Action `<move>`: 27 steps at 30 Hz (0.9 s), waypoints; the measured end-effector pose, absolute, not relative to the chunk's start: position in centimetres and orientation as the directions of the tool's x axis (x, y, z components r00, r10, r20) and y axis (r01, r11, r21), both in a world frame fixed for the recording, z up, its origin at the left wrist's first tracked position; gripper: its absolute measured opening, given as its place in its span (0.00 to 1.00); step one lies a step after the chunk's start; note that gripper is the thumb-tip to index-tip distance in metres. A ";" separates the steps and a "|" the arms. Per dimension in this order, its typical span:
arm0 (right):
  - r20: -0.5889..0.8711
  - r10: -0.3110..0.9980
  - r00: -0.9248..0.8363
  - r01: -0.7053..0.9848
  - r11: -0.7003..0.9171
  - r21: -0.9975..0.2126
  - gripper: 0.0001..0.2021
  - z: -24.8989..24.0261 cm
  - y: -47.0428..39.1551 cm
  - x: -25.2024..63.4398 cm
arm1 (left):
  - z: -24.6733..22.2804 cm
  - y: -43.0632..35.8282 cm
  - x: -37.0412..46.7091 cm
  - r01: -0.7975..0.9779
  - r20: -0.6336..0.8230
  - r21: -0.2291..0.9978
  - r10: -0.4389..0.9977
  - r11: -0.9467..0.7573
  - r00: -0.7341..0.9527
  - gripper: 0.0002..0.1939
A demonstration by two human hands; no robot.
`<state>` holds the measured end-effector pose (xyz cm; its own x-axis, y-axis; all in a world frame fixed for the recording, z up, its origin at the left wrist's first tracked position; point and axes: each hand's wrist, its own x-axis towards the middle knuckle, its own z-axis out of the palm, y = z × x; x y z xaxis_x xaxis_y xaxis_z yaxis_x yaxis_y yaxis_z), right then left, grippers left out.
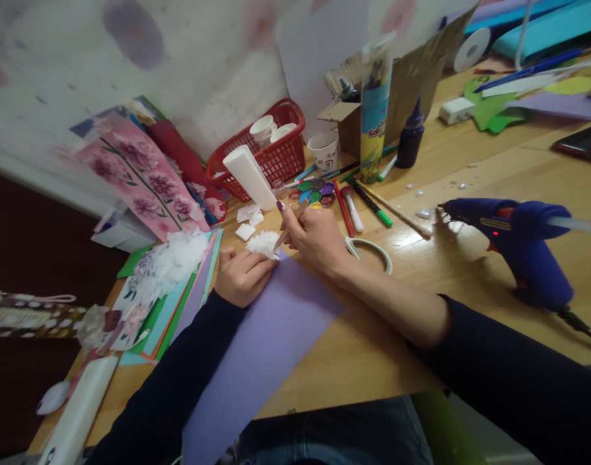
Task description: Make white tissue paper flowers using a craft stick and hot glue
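Note:
A purple paper sheet (270,349) lies over the table's front edge, with a fluffy white clump (263,245) at its far end. My left hand (243,274) rests on the paper's far end, its fingers pressed together at the near side of the clump; what they grip, if anything, is hidden. My right hand (314,236) is closed around a flat brown wooden stick (279,240), whose tip touches the clump's right side. Small white squares (245,231) lie just beyond the clump. A white roll (249,175) stands behind them.
A blue glue gun (522,245) lies at the right. White-handled scissors (373,253), markers (373,203) and a paint palette (318,192) sit beyond my right hand. A red basket (283,155) holds cups. Colored paper (174,310) with white fluff is at left.

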<state>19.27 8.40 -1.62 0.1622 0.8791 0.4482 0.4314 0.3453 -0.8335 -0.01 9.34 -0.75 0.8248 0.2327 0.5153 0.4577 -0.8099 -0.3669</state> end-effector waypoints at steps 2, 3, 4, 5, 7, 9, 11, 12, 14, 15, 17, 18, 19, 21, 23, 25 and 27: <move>0.438 0.881 0.179 0.409 0.338 -0.847 0.23 -1.7 8.4 19.3 | -0.8 9.3 0.0 0.470 0.523 -0.353 0.245 -0.809 0.816 0.05; 0.436 0.881 0.181 0.404 0.338 -0.850 0.23 -1.7 8.5 19.3 | -0.8 9.3 0.0 0.473 0.521 -0.355 0.250 -0.806 0.816 0.05; 0.437 0.881 0.182 0.402 0.339 -0.851 0.23 -1.8 8.5 19.3 | -0.8 9.3 0.1 0.477 0.518 -0.361 0.253 -0.801 0.817 0.05; 0.437 0.880 0.184 0.403 0.338 -0.850 0.23 -1.8 8.5 19.3 | -0.8 9.3 0.1 0.480 0.519 -0.369 0.252 -0.796 0.817 0.05; 0.434 0.882 0.184 0.409 0.333 -0.850 0.24 -1.8 8.6 19.3 | -0.8 9.2 0.2 0.490 0.530 -0.383 0.248 -0.783 0.811 0.05; 0.431 0.883 0.184 0.421 0.326 -0.847 0.23 -1.8 8.6 19.3 | -0.8 9.2 0.3 0.503 0.537 -0.393 0.252 -0.770 0.805 0.05; 0.440 0.879 0.182 0.441 0.327 -0.836 0.22 -1.7 8.6 19.3 | -0.8 9.1 0.4 0.515 0.532 -0.402 0.265 -0.757 0.804 0.05; 0.449 0.875 0.183 0.452 0.331 -0.829 0.22 -1.6 8.5 19.4 | -0.8 9.1 0.5 0.520 0.530 -0.404 0.271 -0.753 0.803 0.05; 0.464 0.867 0.183 0.475 0.335 -0.814 0.22 -1.4 8.4 19.4 | -0.8 9.1 0.5 0.531 0.530 -0.398 0.285 -0.749 0.799 0.05; 0.467 0.865 0.181 0.489 0.333 -0.806 0.22 -1.3 8.4 19.4 | -0.8 9.1 0.5 0.538 0.532 -0.388 0.294 -0.749 0.794 0.05; 0.473 0.865 0.165 0.527 0.328 -0.784 0.22 -1.2 8.3 19.3 | -0.9 9.0 0.5 0.550 0.535 -0.366 0.314 -0.751 0.784 0.05; 0.476 0.865 0.157 0.552 0.323 -0.769 0.21 -1.1 8.3 19.3 | -0.9 9.0 0.5 0.555 0.538 -0.356 0.321 -0.752 0.779 0.04; 0.480 0.864 0.151 0.575 0.318 -0.754 0.21 -1.2 8.2 19.2 | -0.9 9.0 0.5 0.559 0.539 -0.349 0.327 -0.752 0.776 0.04; 0.489 0.860 0.146 0.599 0.317 -0.735 0.19 -1.2 8.3 19.1 | -0.9 8.9 0.5 0.570 0.532 -0.344 0.346 -0.746 0.773 0.04; 0.494 0.857 0.148 0.577 0.331 -0.746 0.19 -1.3 8.3 19.1 | -0.8 8.8 0.6 0.589 0.519 -0.342 0.375 -0.732 0.768 0.05; 0.490 0.856 0.165 0.518 0.348 -0.781 0.21 -1.4 8.4 19.2 | -0.7 8.7 0.7 0.605 0.515 -0.338 0.396 -0.721 0.760 0.05; 0.482 0.852 0.204 0.451 0.355 -0.819 0.23 -1.4 8.4 19.3 | -0.7 8.7 0.7 0.606 0.520 -0.331 0.395 -0.724 0.757 0.04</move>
